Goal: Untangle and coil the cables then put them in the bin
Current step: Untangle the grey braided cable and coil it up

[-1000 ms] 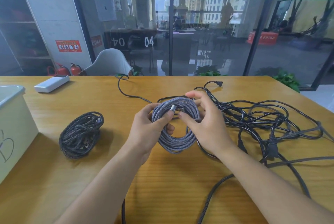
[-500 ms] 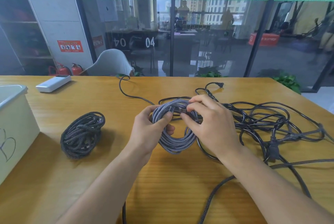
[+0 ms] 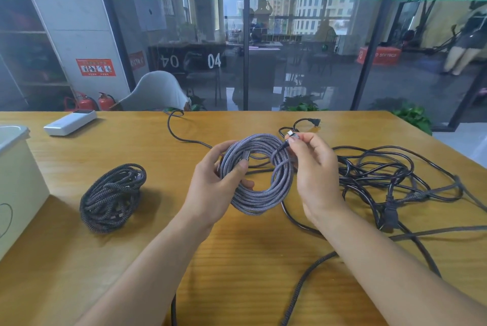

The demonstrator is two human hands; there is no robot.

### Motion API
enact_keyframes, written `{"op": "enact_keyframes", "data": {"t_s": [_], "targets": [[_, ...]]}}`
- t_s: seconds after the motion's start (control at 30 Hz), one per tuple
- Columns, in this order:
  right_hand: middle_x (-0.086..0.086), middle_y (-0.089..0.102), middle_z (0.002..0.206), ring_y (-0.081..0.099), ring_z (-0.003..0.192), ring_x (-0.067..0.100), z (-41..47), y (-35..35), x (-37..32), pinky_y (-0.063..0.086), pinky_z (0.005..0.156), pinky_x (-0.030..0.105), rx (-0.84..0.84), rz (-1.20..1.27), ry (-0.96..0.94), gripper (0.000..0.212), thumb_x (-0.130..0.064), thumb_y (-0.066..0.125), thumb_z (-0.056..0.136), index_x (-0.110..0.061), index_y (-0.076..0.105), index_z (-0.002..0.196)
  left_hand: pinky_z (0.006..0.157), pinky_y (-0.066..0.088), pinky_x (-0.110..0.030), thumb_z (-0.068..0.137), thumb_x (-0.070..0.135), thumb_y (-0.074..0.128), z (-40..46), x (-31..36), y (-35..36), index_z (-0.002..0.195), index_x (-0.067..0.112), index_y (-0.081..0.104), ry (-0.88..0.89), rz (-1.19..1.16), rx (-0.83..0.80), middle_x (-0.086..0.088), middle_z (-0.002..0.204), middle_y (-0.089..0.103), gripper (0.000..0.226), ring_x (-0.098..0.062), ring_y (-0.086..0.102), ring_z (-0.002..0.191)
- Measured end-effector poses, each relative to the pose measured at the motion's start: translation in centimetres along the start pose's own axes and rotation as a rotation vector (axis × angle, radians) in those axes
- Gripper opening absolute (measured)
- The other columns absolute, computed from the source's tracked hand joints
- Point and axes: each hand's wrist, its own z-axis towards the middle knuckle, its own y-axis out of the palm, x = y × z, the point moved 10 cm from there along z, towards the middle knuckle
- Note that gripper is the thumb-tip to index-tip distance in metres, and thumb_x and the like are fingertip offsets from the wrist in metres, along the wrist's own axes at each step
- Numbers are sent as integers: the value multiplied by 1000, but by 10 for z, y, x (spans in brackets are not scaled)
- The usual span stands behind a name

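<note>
A grey braided cable coil point(image 3: 263, 194) is held above the wooden table point(image 3: 131, 146). My left hand point(image 3: 216, 188) grips the coil's left side, thumb on top near one plug. My right hand point(image 3: 313, 173) pinches the cable's other metal plug end point(image 3: 292, 136) at the coil's upper right. A finished dark braided coil point(image 3: 110, 196) lies on the table to the left. A tangle of black cables point(image 3: 390, 175) spreads over the table's right side. The white bin point(image 3: 15, 194) stands at the left edge, only partly in view.
A white power bank point(image 3: 69, 122) lies at the table's far left. A dark braided cable point(image 3: 303, 288) runs across the near table edge. A thin black cable point(image 3: 174, 128) loops toward the far edge. A glass wall and a white chair point(image 3: 155, 92) stand behind the table.
My right hand has pulled the plug end out from the coil's middle and lifted it to the upper right. The coil has tilted up and opened wider. The left hand keeps its grip.
</note>
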Motion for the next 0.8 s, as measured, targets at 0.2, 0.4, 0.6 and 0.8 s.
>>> {"op": "enact_keyframes", "data": {"t_s": [0.2,0.4,0.6,0.8], "targets": [[7,74,98,69,92,21,4,7,7,57,91,44,-159,-83,30,12,-18,61,105,-9,68,102,80,64,-36,101,19,67,0,-3,-6,127,28,63,-11,38,-13,-7,114,71,27,-20,76,95],[-2,71,88,65,82,8,1,19,-2,52,77,23,-283,-257,-112,9,-18,65,103,-12,67,97,89,62,-38,103,22,65,0,0,-2,121,35,71,22,80,-71,8,111,76,23,-13,70,107],[-10,72,88,68,87,5,-2,23,1,51,79,16,-308,-347,-142,7,-22,66,102,-18,69,97,80,64,-43,102,22,66,2,-3,-8,121,37,73,52,143,-8,12,109,75,25,-26,72,95],[-14,75,94,70,92,6,-5,25,2,56,84,25,-320,-389,-157,8,-24,67,102,-24,75,104,76,60,-26,103,20,65,3,-6,-9,116,34,75,67,214,-19,3,96,78,22,-18,70,85]]}}
